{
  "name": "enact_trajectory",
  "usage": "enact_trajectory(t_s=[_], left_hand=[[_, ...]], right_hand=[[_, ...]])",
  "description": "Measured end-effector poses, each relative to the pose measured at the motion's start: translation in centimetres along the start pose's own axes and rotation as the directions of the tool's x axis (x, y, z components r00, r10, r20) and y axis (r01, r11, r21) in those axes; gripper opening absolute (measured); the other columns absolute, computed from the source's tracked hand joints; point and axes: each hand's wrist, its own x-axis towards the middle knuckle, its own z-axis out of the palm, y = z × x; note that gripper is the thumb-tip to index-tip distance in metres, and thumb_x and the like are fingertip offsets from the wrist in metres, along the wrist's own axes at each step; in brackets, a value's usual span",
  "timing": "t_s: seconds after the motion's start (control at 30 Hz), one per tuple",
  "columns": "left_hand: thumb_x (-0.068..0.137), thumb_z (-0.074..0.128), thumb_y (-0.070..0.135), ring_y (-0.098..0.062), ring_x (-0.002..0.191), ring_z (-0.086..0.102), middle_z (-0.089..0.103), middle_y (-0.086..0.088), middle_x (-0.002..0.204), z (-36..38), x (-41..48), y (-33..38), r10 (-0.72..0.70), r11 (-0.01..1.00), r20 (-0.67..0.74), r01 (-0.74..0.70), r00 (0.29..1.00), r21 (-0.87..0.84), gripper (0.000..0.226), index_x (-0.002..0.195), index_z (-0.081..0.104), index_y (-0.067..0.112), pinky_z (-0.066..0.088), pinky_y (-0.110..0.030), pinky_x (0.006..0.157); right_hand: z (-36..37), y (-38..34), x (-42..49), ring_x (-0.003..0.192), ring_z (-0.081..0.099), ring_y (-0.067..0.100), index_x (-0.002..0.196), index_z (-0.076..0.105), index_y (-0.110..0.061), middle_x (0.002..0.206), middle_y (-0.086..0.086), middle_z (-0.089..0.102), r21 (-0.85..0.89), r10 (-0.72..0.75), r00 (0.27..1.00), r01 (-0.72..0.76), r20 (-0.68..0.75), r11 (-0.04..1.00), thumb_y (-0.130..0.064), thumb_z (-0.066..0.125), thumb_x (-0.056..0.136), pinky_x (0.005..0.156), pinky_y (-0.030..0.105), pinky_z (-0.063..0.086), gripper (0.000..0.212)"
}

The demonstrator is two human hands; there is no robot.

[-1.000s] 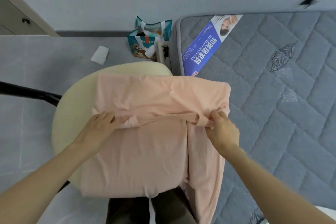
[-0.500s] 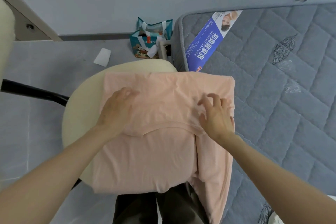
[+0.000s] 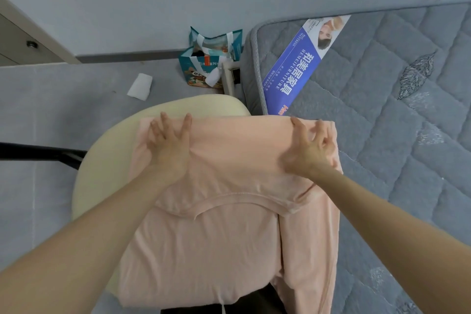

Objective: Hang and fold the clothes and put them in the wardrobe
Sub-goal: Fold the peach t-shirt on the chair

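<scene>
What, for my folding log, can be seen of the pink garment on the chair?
The pink garment is soft, pale peach fabric, partly folded: an upper layer with a curved stitched hem lies over the lower one. It lies on the cream chair seat, its right side hanging off beside the grey mattress. The left hand presses its far edge with spread fingers; the right hand sets bent fingers near the far right corner; whether they pinch is unclear.

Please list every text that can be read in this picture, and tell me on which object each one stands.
"和美居家具": long blue paper label on the grey quilted mattress.
"HEMEIFURNITURE": same label.
Other small print there: too small to read.
Print on the teal paper bag on the floor: too blurred.
</scene>
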Motion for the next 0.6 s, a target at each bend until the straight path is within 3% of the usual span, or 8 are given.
enact_trajectory(t_s=[0.13,0.2,0.27,0.4,0.5,0.6], left_hand=[[0.092,0.038,-0.006,-0.042,0.144,-0.008,-0.019,-0.016,0.156,-0.9,0.4,0.3,-0.039,0.997,-0.022,0.037,0.999,-0.063,0.084,0.151,-0.010,0.029,0.018,-0.060,0.112],[0.091,0.040,-0.003,-0.037,0.145,-0.002,-0.008,-0.008,0.159,-1.5,0.5,0.8,0.033,0.999,-0.082,-0.034,0.996,-0.005,0.081,0.151,-0.003,0.029,0.014,-0.060,0.113],[0.091,0.042,-0.001,-0.031,0.145,0.010,0.007,-0.006,0.157,-1.7,0.9,1.1,0.119,0.990,-0.137,-0.108,0.983,0.090,0.074,0.150,0.007,0.026,0.011,-0.059,0.113],[0.080,0.056,0.000,-0.027,0.119,0.043,0.039,-0.008,0.126,-2.2,2.0,0.9,0.122,0.974,-0.237,-0.070,0.964,0.215,0.053,0.127,0.037,0.015,0.012,-0.062,0.112],[0.079,0.057,0.001,-0.024,0.105,0.048,0.042,-0.005,0.110,-2.7,2.0,0.4,0.133,0.961,-0.202,-0.077,0.970,0.264,0.039,0.112,0.040,0.013,0.005,-0.067,0.111],[0.088,0.045,0.005,-0.018,0.103,0.050,0.045,0.003,0.101,-2.7,1.0,-1.6,0.160,0.928,-0.152,-0.096,0.975,0.359,0.021,0.102,0.042,0.020,0.001,-0.067,0.109]], right_hand=[[-0.8,-0.8,-0.3,0.141,0.000,0.033,0.140,0.013,-0.051,0.152,-0.006,-0.020,0.011,0.033,0.999,-0.033,-0.037,0.999,-0.030,0.056,0.080,0.104,0.062,0.025,0.077],[-1.3,-1.8,-0.3,0.137,0.011,0.035,0.139,0.024,-0.043,0.153,0.000,-0.006,-0.183,-0.110,0.980,0.080,-0.163,0.980,-0.031,0.060,0.079,0.104,0.055,0.027,0.070],[-1.7,-2.8,0.2,0.135,0.015,0.034,0.139,0.030,-0.038,0.153,0.000,0.007,-0.309,-0.279,0.948,0.222,-0.155,0.925,-0.025,0.065,0.079,0.107,0.052,0.025,0.071],[-2.2,-3.4,1.7,0.127,0.027,0.033,0.133,0.038,-0.021,0.134,0.012,0.031,-0.493,-0.306,0.947,0.219,-0.101,0.842,-0.021,0.065,0.080,0.115,0.052,0.014,0.060],[-3.1,-3.1,1.8,0.122,0.039,0.031,0.122,0.049,-0.015,0.124,0.011,0.044,-0.567,-0.295,0.955,0.223,-0.036,0.793,-0.014,0.051,0.085,0.117,0.052,0.007,0.037],[-4.2,-2.9,1.0,0.113,0.054,0.026,0.116,0.049,-0.015,0.109,0.006,0.061,-0.610,-0.319,0.948,0.254,0.003,0.750,-0.006,0.046,0.085,0.119,0.045,0.005,0.033]])
